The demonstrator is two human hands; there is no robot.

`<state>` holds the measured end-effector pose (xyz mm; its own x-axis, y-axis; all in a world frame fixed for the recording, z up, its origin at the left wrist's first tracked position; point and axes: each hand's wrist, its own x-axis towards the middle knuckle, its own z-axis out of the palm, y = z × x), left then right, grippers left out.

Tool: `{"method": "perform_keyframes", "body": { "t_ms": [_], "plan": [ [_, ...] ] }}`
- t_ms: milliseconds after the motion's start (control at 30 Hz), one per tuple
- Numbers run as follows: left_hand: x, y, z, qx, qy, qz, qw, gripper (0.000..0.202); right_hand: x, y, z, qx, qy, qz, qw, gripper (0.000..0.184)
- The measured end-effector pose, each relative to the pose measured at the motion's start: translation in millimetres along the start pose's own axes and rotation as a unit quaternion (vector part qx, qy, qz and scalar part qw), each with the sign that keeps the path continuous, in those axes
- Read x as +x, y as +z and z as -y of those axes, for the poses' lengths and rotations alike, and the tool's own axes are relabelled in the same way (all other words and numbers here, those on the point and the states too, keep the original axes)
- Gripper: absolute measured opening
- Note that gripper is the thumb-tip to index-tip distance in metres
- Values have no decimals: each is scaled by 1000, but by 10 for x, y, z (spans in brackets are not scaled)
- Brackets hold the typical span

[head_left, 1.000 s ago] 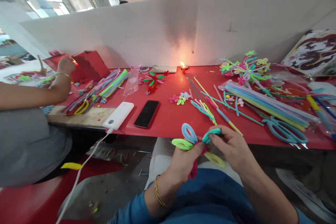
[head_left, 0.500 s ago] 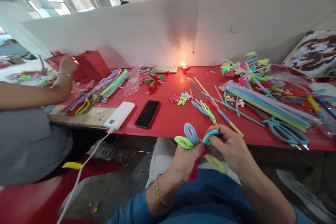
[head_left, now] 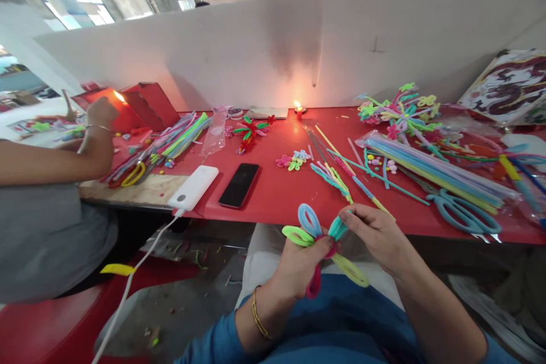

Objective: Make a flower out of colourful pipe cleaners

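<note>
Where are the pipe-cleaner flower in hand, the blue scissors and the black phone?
pipe-cleaner flower [head_left: 310, 220]: head view, on its blue loop.
blue scissors [head_left: 463, 211]: head view, on the handle loops.
black phone [head_left: 239, 185]: head view, on the middle of its screen.

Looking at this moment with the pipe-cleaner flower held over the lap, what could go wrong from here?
1. The looped pipe-cleaner flower is pinched only at its centre by the left hand, while the right hand grips the teal loop; a hard tug could deform the loops or loosen the twist.
2. It is held off the red table, so a slip would probably drop it to the littered floor.
3. A lit candle burns near loose pipe cleaners; reaching there risks scorching.
</note>
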<state>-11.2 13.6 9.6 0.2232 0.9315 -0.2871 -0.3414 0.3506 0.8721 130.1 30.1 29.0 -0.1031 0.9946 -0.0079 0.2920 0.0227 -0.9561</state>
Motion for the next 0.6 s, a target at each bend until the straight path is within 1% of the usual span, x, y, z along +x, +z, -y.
{"method": "perform_keyframes", "body": {
  "t_ms": [133,233,267,300,367,467,533,600],
  "plan": [
    [-11,17,-19,-14,-19,-2,1000,23,11,-1,15,-32,6,-9,999,23],
    [4,15,-18,-18,-23,-11,1000,23,-5,19,6,-74,-3,-39,996,22],
    [10,14,-17,-18,-23,-12,1000,23,-11,25,-5,-73,-6,-47,996,21],
    [17,13,-16,-18,-22,-10,1000,22,-16,31,-18,-53,-6,-48,997,21],
    [26,15,-16,-22,-18,3,1000,23,-15,43,-55,30,3,-36,999,24],
    [26,28,-18,-39,-16,11,999,24,7,63,-122,152,29,-29,988,27],
    [23,33,-15,-50,-23,2,998,26,28,73,-166,188,50,-40,980,27],
    [24,27,-5,-57,-28,-9,998,27,45,71,-198,202,64,-40,976,27]
  ]
}}
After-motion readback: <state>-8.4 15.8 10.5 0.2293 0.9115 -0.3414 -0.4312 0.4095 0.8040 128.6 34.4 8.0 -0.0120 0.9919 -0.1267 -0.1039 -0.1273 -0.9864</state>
